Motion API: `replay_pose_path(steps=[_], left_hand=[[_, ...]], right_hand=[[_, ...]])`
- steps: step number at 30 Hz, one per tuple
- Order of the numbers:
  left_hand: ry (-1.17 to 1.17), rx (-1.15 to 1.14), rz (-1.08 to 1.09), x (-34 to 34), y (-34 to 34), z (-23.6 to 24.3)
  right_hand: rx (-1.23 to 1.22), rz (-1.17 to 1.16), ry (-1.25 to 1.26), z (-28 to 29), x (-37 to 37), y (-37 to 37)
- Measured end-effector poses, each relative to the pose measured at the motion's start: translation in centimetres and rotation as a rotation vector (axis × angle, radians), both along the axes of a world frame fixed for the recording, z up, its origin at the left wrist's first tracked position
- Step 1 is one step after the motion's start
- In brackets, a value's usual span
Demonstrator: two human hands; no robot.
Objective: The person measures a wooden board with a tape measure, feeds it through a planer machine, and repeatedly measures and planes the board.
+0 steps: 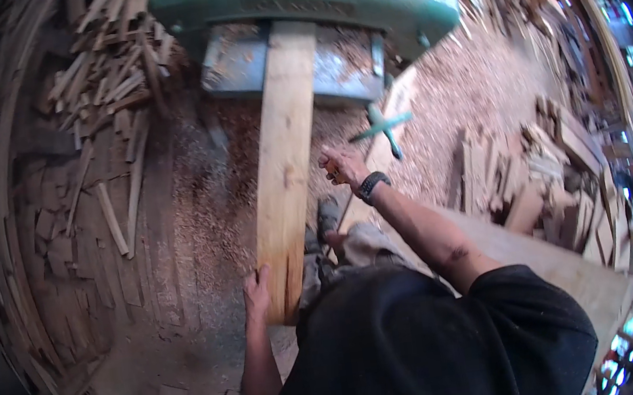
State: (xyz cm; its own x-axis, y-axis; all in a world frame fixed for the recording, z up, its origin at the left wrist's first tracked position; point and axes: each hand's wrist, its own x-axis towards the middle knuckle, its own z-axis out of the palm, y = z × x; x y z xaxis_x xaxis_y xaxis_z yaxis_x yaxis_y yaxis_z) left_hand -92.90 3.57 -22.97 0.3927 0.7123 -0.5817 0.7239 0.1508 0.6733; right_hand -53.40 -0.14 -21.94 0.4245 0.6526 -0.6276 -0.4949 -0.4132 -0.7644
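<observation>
A long, pale wooden board (284, 178) reaches from the green planer (291, 1) down to my body. Its far end lies on the machine's metal bed (235, 64). My left hand (257, 291) grips the board's left edge near its close end, thumb on top and fingers hidden underneath. To the right of the board and apart from it, my right hand (346, 168) is closed around a small yellow and black tape measure (335, 172). Just beyond that hand is a green cross-shaped handle (384, 124) on the machine's near side.
Wood shavings (470, 85) cover the floor around the machine. Thin offcuts (105, 81) are heaped at the far left, and short wood pieces (523, 186) are piled at right. A wide plank (532, 253) lies beside my right arm. My feet (327, 216) stand by the board.
</observation>
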Motion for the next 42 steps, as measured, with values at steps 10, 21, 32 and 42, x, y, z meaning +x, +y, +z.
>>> replay_pose_path(steps=[10, 21, 32, 42], left_hand=[[-0.061, -0.031, -0.025, 4.2, 1.5, 1.0], [-0.149, 0.001, 0.057, 6.6, 2.9, -1.2], [-0.225, 0.562, 0.219, 14.8, 4.4, 0.5], [-0.643, 0.931, -0.267, 54.7, -0.7, 16.1]], right_hand=[[-0.703, 0.046, -0.561, -2.2, -4.9, -26.0], [-0.890, -0.051, -0.578, -4.7, -6.9, -36.9], [-0.970, 0.122, -0.225, -9.9, 1.0, -43.4], [-0.769, -0.202, -0.072, -8.3, 17.6, -50.2]])
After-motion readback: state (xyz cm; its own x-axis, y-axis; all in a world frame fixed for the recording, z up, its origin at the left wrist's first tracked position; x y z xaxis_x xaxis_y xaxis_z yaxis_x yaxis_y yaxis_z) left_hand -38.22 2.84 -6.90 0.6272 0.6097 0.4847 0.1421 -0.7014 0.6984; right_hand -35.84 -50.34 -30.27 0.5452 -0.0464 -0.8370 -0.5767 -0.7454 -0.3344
